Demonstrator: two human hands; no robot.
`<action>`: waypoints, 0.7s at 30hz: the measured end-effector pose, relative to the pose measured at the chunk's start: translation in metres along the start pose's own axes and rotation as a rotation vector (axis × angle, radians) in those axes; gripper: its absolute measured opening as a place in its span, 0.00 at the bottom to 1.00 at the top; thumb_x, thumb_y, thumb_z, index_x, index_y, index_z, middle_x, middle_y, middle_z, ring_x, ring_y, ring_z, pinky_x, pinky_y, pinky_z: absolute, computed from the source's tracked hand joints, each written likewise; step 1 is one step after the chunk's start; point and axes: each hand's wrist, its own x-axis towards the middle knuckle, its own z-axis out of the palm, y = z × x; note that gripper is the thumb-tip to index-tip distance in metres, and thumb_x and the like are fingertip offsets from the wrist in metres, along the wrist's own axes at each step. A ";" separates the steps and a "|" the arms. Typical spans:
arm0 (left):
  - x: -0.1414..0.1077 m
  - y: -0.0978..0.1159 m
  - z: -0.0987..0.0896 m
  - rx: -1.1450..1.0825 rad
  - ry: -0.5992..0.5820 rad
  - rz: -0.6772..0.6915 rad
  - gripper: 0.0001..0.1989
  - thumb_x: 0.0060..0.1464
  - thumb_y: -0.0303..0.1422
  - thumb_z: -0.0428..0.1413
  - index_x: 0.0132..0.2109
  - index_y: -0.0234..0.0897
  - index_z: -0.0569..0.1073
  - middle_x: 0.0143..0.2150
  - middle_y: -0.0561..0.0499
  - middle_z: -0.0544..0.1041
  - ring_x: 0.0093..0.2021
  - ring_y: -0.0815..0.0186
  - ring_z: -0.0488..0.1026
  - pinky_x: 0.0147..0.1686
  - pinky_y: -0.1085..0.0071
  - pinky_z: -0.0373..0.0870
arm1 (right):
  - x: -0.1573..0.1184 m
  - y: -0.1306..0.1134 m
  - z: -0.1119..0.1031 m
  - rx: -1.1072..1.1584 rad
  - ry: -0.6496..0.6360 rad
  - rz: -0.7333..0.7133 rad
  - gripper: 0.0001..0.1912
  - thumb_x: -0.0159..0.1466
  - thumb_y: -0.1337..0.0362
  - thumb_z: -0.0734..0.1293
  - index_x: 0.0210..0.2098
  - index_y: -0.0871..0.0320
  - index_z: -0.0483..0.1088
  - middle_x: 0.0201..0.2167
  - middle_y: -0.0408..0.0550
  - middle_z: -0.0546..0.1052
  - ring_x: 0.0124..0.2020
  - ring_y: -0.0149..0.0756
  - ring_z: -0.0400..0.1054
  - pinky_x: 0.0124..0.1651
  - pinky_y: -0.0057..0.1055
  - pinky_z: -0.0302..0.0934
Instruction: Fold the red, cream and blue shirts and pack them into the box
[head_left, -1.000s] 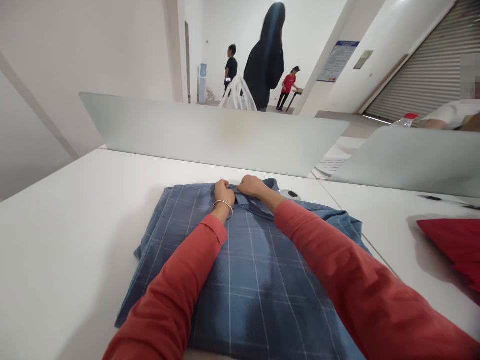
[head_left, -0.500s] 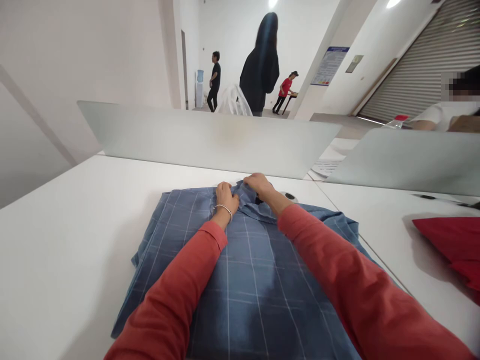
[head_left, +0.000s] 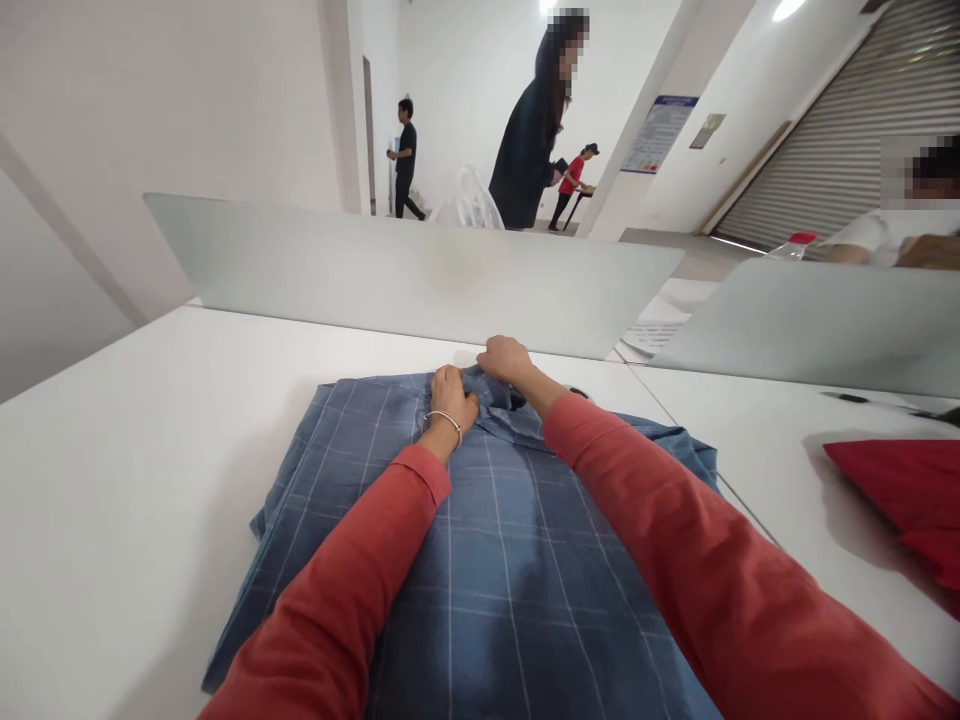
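A blue shirt [head_left: 480,560] with a pale check pattern lies spread on the white table [head_left: 112,450], its bunched collar end at the far side. My left hand [head_left: 451,395], with a thin bracelet at the wrist, is closed on the cloth beside the collar. Just to its right, my right hand [head_left: 506,360] pinches the collar's upper edge and lifts it a little. Fingertips of both hands are partly hidden by the fabric. Behind my right wrist a small round white and black object [head_left: 579,393] is partly covered.
Frosted dividers [head_left: 405,275] stand along the table's far edge. Red cloth [head_left: 907,500] lies at the right, near a thin black object [head_left: 855,397]. Beyond the dividers are a clear plastic bag [head_left: 472,200], a red-capped bottle [head_left: 795,245] and several people.
My right hand has moved slightly up and left with the collar edge. My left hand stays nearly in place. In the background, the people in dark clothes have turned or walked.
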 end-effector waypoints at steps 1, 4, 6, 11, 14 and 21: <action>-0.001 0.001 -0.001 0.009 0.004 0.006 0.13 0.43 0.21 0.53 0.38 0.33 0.61 0.43 0.44 0.65 0.49 0.60 0.62 0.52 0.64 0.58 | -0.002 0.005 -0.003 0.028 0.033 0.019 0.11 0.55 0.70 0.60 0.34 0.69 0.70 0.32 0.58 0.72 0.37 0.39 0.67 0.37 0.29 0.60; -0.002 0.003 -0.002 0.048 0.030 0.046 0.11 0.44 0.22 0.52 0.38 0.33 0.62 0.43 0.44 0.65 0.49 0.59 0.61 0.52 0.63 0.57 | -0.010 0.015 -0.008 0.125 0.105 0.067 0.14 0.58 0.69 0.55 0.37 0.71 0.68 0.25 0.52 0.70 0.26 0.31 0.65 0.27 0.23 0.57; -0.003 0.004 -0.002 0.079 0.039 0.078 0.12 0.44 0.22 0.51 0.39 0.32 0.63 0.44 0.43 0.65 0.50 0.59 0.60 0.53 0.62 0.56 | -0.013 0.017 -0.009 0.169 0.118 0.082 0.16 0.58 0.70 0.54 0.40 0.73 0.66 0.22 0.50 0.69 0.21 0.27 0.62 0.23 0.21 0.55; -0.005 0.004 -0.003 0.173 -0.018 0.146 0.17 0.43 0.21 0.50 0.44 0.30 0.66 0.51 0.41 0.63 0.53 0.57 0.57 0.56 0.63 0.53 | -0.004 0.014 -0.009 0.106 0.032 0.040 0.17 0.54 0.72 0.58 0.43 0.69 0.67 0.26 0.50 0.72 0.25 0.29 0.66 0.25 0.21 0.58; -0.006 0.006 -0.005 0.220 -0.080 0.172 0.19 0.44 0.20 0.49 0.46 0.29 0.68 0.54 0.41 0.61 0.55 0.56 0.56 0.56 0.63 0.54 | 0.004 0.011 -0.011 -0.050 -0.062 -0.020 0.16 0.51 0.73 0.62 0.39 0.67 0.70 0.33 0.56 0.73 0.37 0.38 0.68 0.36 0.26 0.61; -0.008 0.009 -0.006 0.256 -0.181 0.199 0.22 0.45 0.19 0.47 0.49 0.34 0.69 0.55 0.45 0.61 0.55 0.57 0.56 0.53 0.61 0.59 | 0.004 0.002 -0.010 -0.369 -0.210 -0.175 0.18 0.54 0.69 0.66 0.44 0.66 0.70 0.45 0.62 0.70 0.47 0.48 0.64 0.46 0.37 0.59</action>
